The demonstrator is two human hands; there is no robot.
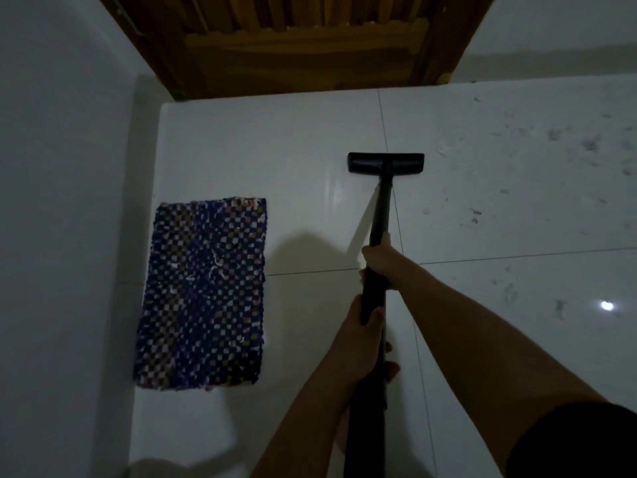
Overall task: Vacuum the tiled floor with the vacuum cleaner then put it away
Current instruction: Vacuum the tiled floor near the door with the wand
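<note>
Here, two bare hands hold a black vacuum cleaner wand (381, 215) over the white tiled floor (482, 236).

The right hand (379, 260) is wrapped tight around the wand higher up toward the nozzle, and the left hand (362, 326) is clamped on the same wand lower down, nearer to the body. The flat black floor head (386, 163) lies on the tiles, just beside a grout line and near the wooden door (303, 39) at the far wall. A blue checkered woven mat (203, 291) lies on the floor to the left of the wand, apart from it, along the white wall (62, 201). Grey dusty marks (568, 143) are scattered on the tiles to the right of the head. A bare foot (391, 369) shows partly behind the wand.
</note>
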